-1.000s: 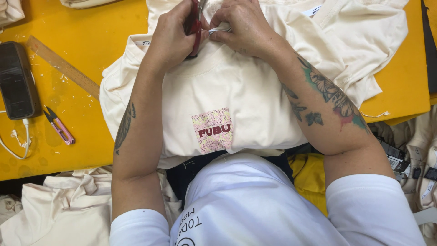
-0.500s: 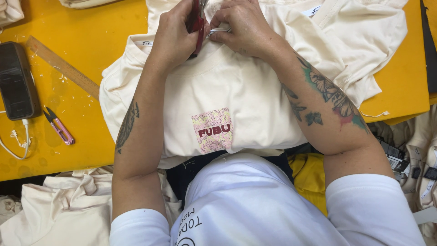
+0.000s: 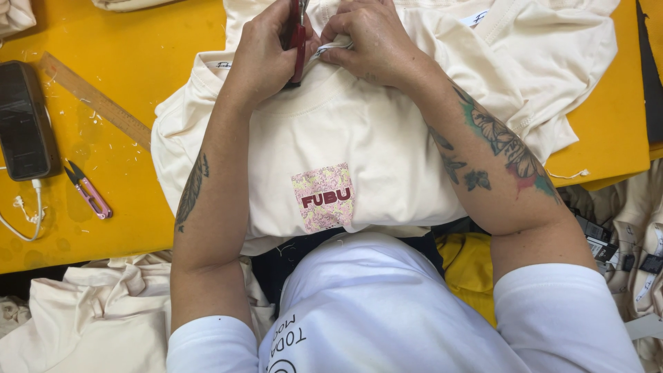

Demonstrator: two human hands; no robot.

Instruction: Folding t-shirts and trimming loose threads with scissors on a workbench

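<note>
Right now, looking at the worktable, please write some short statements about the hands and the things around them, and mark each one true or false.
1. The left hand holds a dark red hand tool at the neckline of the cream cotton T-shirt. True.
2. The right hand rests flat on the yellow tabletop. False: it pinches a small white label at the shirt's collar.
3. The small pink thread snips lie on the table, apart from both hands. True.
4. The black smartphone lies on top of the shirt. False: it lies on the table near the left edge.
5. The clear plastic ruler lies between the phone and the shirt. True.
</note>
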